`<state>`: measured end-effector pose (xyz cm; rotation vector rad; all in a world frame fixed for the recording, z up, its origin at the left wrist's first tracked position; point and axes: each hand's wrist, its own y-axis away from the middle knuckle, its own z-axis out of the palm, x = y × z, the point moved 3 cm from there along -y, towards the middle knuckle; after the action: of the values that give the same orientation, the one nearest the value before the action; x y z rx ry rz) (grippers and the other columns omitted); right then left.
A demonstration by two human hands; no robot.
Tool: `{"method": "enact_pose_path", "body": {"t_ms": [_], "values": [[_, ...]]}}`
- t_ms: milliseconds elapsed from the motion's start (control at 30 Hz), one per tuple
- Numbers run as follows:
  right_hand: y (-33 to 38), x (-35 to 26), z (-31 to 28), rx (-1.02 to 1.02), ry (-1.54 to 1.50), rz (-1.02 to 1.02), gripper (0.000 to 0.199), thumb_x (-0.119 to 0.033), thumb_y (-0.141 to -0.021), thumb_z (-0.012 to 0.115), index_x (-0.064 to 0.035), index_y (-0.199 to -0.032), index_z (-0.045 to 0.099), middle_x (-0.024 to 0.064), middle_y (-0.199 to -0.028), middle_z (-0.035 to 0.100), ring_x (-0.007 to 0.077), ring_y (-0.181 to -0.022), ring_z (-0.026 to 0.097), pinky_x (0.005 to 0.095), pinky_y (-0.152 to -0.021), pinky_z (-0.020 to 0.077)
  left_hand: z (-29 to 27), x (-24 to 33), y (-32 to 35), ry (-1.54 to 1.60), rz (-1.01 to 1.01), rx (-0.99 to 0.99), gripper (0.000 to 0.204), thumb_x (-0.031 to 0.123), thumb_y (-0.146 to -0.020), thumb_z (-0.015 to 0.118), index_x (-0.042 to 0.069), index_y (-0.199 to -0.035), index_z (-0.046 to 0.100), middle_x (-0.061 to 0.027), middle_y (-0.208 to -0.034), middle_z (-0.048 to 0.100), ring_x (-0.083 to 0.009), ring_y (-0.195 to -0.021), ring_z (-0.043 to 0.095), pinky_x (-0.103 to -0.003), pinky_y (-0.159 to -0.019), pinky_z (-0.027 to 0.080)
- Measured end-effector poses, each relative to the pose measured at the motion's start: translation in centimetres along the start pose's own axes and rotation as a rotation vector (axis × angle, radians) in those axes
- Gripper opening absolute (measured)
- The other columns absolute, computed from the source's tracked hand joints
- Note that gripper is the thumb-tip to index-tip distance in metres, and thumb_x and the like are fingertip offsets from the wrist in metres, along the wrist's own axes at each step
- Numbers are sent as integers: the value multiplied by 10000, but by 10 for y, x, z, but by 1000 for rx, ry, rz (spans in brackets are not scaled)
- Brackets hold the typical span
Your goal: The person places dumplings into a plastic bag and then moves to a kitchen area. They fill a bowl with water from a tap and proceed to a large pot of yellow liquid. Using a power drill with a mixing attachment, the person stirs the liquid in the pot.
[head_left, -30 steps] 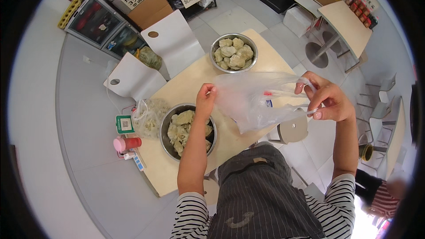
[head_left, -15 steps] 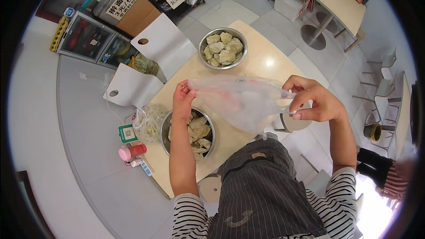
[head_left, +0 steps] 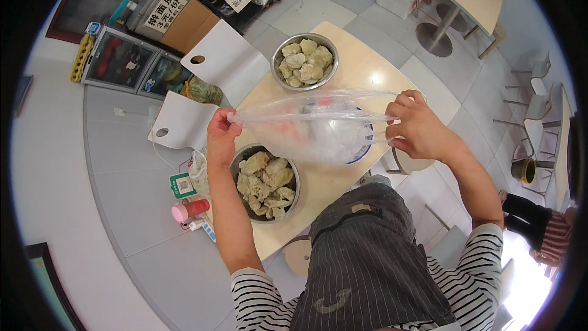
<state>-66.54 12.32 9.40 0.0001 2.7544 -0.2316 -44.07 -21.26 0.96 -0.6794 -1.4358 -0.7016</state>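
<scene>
A clear plastic bag (head_left: 318, 129) is stretched wide between my two hands above a light wooden table (head_left: 361, 76). My left hand (head_left: 222, 130) pinches its left edge, my right hand (head_left: 415, 124) grips its right edge. Just below my left hand sits a steel bowl (head_left: 264, 181) full of pale folded dumplings. At the table's far side stands a second steel bowl (head_left: 305, 61), also holding dumplings. Through the bag I see a white plate with a blue rim (head_left: 362, 147).
Two white chairs (head_left: 225, 61) stand at the table's left side. A green card stand (head_left: 181, 185), a pink-capped red bottle (head_left: 190, 209) and a crumpled bag (head_left: 199, 171) sit at the table's left edge. Another person's legs (head_left: 539, 227) are at the far right.
My hands have pulled further apart, drawing the bag out flat and wide across the table. The view has shifted slightly.
</scene>
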Motion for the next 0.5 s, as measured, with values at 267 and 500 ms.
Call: {"method": "enact_pose_path", "body": {"t_ms": [267,500], "values": [[0,15,52,-46,140,36,60,-139,-675,657,-83,-697,660,60,-871,512,226,-956,448,423,-911,333,-9,-2,0,-63,-7,98,166,-20,-765,625,81,-846,521,26,-851,540,-64,-684,447,-198,-594,362],[4,34,101,-33,176,70,139,-120,-713,598,-108,-806,700,66,-948,508,225,-1021,420,427,-917,320,-4,6,-1,-79,6,66,190,-72,-754,590,79,-817,493,-11,-899,541,-79,-659,439,-210,-586,364]]}}
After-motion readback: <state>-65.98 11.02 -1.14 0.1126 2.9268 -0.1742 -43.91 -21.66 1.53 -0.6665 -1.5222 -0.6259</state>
